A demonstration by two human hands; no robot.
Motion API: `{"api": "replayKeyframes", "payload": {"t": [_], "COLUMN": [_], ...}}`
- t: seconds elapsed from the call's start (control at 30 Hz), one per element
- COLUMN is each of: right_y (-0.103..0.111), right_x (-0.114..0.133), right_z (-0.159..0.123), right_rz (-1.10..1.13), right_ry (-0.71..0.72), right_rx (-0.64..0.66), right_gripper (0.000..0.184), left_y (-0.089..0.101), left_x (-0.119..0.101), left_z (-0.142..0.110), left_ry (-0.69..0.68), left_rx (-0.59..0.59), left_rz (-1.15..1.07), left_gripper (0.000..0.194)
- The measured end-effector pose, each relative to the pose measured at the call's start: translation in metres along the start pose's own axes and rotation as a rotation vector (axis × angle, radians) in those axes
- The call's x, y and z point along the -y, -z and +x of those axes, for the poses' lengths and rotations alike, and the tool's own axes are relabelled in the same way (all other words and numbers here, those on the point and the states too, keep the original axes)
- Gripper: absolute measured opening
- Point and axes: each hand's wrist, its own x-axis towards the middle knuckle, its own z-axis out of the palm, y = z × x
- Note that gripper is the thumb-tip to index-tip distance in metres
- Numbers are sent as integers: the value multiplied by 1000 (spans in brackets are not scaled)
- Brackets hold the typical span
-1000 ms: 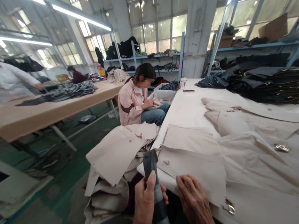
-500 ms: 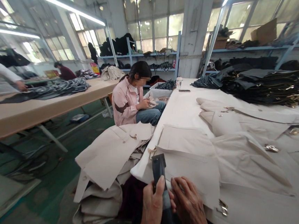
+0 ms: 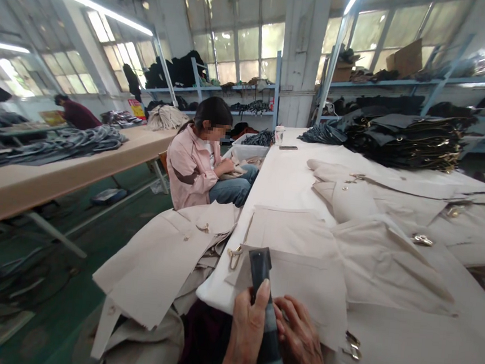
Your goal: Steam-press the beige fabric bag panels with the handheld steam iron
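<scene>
My left hand is wrapped round a long black tool with a flat, blocky end, its thumb lying along the top. The tool's kind does not show. Close against its right side is my right hand, with fingers curled and drawn together; whatever they pinch is hidden. Under and beyond the tool's far end lies a beige fabric panel on the white table. A metal clasp sits at that panel's left, and another clasp is to the right of my right hand.
A stack of beige fabric pieces stands left of the table corner. Across from it a person in a pink jacket sits handling beige cloth. Dark pieces with metal fittings are piled at the back right. Another long table runs along the left.
The view has turned slightly right, so most things sit further left. Both hands stay at the tool, which stands a little more upright. The right hand's fingers are drawn in closer to it.
</scene>
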Motion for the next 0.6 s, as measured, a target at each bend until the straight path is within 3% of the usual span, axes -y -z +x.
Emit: {"api": "replayKeyframes", "payload": {"t": [0.17,0.27,0.43,0.6], "right_y": [-3,-1,3,9], "right_x": [-2,2,9,5], "right_z": [2,5,7,20], "right_rz": [-36,10,68,142], "right_ry": [-13,-89,-165,-299], "right_rx": [-92,-59,44,184], "right_gripper": [27,28,24,26], "left_y": [-15,-16,5,35], "left_x": [-11,-18,-22,-17], "left_z": [20,21,2,-19], "left_ry": [-19,-35,-71,7], "left_rx": [75,82,11,-20], "left_rz": [82,96,68,5], "left_gripper": [48,52,49,52]}}
